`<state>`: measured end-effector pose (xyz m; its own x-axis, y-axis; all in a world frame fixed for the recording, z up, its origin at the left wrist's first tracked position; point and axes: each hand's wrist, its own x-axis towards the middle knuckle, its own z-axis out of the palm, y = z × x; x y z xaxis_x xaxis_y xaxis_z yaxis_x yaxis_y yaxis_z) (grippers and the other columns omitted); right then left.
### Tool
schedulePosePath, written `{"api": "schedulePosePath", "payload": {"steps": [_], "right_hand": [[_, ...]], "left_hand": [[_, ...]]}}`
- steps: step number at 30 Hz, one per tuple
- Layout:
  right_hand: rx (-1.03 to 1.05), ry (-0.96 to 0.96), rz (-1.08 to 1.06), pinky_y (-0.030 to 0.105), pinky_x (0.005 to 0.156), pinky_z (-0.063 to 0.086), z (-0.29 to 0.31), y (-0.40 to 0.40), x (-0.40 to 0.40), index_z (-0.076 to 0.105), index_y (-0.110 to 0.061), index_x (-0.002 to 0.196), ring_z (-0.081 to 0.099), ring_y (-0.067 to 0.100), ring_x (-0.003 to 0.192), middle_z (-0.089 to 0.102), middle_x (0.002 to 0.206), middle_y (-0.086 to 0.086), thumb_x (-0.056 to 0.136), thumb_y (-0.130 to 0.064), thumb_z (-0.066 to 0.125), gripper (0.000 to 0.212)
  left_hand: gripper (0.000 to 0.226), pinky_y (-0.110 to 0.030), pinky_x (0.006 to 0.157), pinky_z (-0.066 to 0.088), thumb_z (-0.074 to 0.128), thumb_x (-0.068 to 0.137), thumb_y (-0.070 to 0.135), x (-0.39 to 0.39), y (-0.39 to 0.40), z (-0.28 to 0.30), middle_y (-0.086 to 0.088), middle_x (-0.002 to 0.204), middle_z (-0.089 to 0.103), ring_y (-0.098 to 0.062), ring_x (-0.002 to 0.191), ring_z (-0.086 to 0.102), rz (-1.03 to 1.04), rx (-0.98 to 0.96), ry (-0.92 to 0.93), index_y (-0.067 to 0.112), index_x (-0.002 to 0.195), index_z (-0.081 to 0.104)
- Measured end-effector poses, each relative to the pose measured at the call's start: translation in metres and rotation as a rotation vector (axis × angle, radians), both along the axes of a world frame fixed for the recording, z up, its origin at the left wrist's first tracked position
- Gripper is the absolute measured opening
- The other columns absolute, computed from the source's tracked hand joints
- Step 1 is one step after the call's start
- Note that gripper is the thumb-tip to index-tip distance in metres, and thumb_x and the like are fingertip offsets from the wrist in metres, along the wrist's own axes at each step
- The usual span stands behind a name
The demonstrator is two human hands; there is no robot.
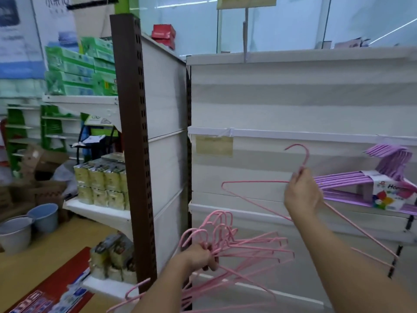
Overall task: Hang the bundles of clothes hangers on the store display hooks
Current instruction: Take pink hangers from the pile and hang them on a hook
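Observation:
My left hand (201, 256) grips a loose bunch of pink wire hangers (243, 247) by their necks, low in front of the white display panel (270, 105). My right hand (302, 195) holds a single pink hanger (255, 196) by its neck, raised against the panel, its hook pointing up and left. A bundle of purple hangers (352, 184) with a printed paper band (388, 195) hangs at the right edge of the panel. Black display hooks (393, 260) stick out of the panel at the lower right.
A brown slotted upright (133, 132) stands left of the panel. Shelves on the left carry green boxes (79, 66) and yellow packs (101, 179). Grey buckets (27, 227) and cardboard boxes sit on the floor. A red box (163, 35) lies on top of the shelving.

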<state>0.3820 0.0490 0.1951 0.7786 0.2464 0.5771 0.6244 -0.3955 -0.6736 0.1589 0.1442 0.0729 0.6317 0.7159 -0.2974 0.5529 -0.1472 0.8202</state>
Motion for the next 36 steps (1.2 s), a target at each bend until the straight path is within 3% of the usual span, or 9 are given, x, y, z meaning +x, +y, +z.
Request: {"api": "schedulePosePath", "payload": {"steps": [8, 14, 17, 20, 24, 27, 30, 33, 36], "right_hand": [[-0.155, -0.042, 0.3, 0.034, 0.067, 0.034, 0.014, 0.071, -0.022, 0.055, -0.009, 0.115, 0.059, 0.038, 0.095, 0.065, 0.105, 0.019, 0.101, -0.021, 0.036, 0.027], [-0.145, 0.014, 0.443, 0.035, 0.072, 0.041, 0.029, 0.116, -0.038, 0.059, -0.011, 0.108, 0.057, 0.034, 0.092, 0.066, 0.102, 0.013, 0.099, -0.015, 0.038, 0.023], [-0.112, 0.063, 0.506, 0.033, 0.067, 0.036, 0.027, 0.129, -0.041, 0.057, -0.017, 0.087, 0.047, 0.027, 0.078, 0.057, 0.08, 0.004, 0.099, -0.012, 0.034, 0.026], [-0.158, 0.126, 0.527, 0.031, 0.067, 0.032, 0.022, 0.139, -0.044, 0.037, -0.026, 0.063, 0.039, 0.024, 0.074, 0.045, 0.068, 0.002, 0.096, -0.006, 0.035, 0.039], [-0.31, 0.134, 0.425, 0.032, 0.067, 0.033, 0.016, 0.153, -0.042, 0.037, -0.021, 0.064, 0.041, 0.026, 0.076, 0.046, 0.073, 0.004, 0.093, -0.006, 0.036, 0.032], [-0.349, 0.122, 0.4, 0.038, 0.072, 0.043, 0.012, 0.155, -0.036, 0.047, -0.016, 0.074, 0.051, 0.03, 0.083, 0.054, 0.083, 0.009, 0.093, -0.007, 0.037, 0.023], [-0.344, 0.08, 0.34, 0.036, 0.077, 0.044, 0.012, 0.145, -0.031, 0.057, -0.016, 0.093, 0.056, 0.035, 0.092, 0.06, 0.098, 0.017, 0.098, -0.014, 0.036, 0.021], [-0.031, -0.018, 0.069, 0.037, 0.078, 0.043, 0.001, 0.118, -0.015, 0.059, -0.012, 0.116, 0.057, 0.036, 0.098, 0.064, 0.107, 0.017, 0.098, -0.017, 0.039, 0.027], [0.17, -0.036, -0.101, 0.036, 0.067, 0.034, -0.03, 0.083, -0.007, 0.059, -0.008, 0.096, 0.054, 0.034, 0.085, 0.061, 0.09, 0.016, 0.095, -0.016, 0.041, 0.02]], "left_hand": [[0.025, -0.02, 0.064, 0.044, 0.062, 0.079, -0.006, 0.051, 0.013, 0.014, 0.002, 0.077, 0.058, -0.012, 0.074, 0.053, -0.183, 0.018, -0.026, 0.017, 0.072, 0.057], [0.024, -0.016, 0.064, 0.046, 0.063, 0.082, -0.005, 0.077, 0.023, 0.025, 0.003, 0.075, 0.058, -0.007, 0.069, 0.053, -0.332, 0.024, -0.041, 0.016, 0.073, 0.056], [0.025, -0.016, 0.062, 0.045, 0.062, 0.082, -0.006, 0.082, 0.036, 0.026, 0.002, 0.074, 0.057, -0.007, 0.067, 0.052, -0.395, 0.018, -0.036, 0.017, 0.072, 0.055], [0.025, -0.015, 0.057, 0.045, 0.064, 0.078, -0.007, 0.086, 0.054, 0.023, 0.002, 0.073, 0.059, -0.008, 0.065, 0.054, -0.413, 0.018, -0.039, 0.016, 0.072, 0.058], [0.025, -0.017, 0.058, 0.044, 0.065, 0.078, -0.005, 0.088, 0.07, 0.015, 0.002, 0.071, 0.058, -0.008, 0.063, 0.052, -0.45, 0.045, -0.008, 0.017, 0.069, 0.057], [0.028, -0.013, 0.052, 0.043, 0.064, 0.077, -0.006, 0.086, 0.073, 0.013, 0.004, 0.069, 0.057, -0.004, 0.06, 0.051, -0.437, 0.047, -0.027, 0.019, 0.066, 0.056], [0.025, -0.012, 0.053, 0.042, 0.061, 0.079, -0.006, 0.082, 0.075, 0.017, 0.003, 0.071, 0.057, -0.001, 0.056, 0.05, -0.443, 0.018, -0.041, 0.017, 0.069, 0.056], [0.02, -0.015, 0.056, 0.04, 0.058, 0.083, -0.003, 0.082, 0.072, 0.024, -0.001, 0.074, 0.055, -0.003, 0.057, 0.048, -0.45, -0.017, -0.078, 0.015, 0.075, 0.056], [0.014, -0.019, 0.059, 0.04, 0.06, 0.083, 0.0, 0.085, 0.071, 0.025, -0.004, 0.075, 0.056, -0.01, 0.063, 0.048, -0.392, -0.015, -0.106, 0.013, 0.078, 0.058]]}}
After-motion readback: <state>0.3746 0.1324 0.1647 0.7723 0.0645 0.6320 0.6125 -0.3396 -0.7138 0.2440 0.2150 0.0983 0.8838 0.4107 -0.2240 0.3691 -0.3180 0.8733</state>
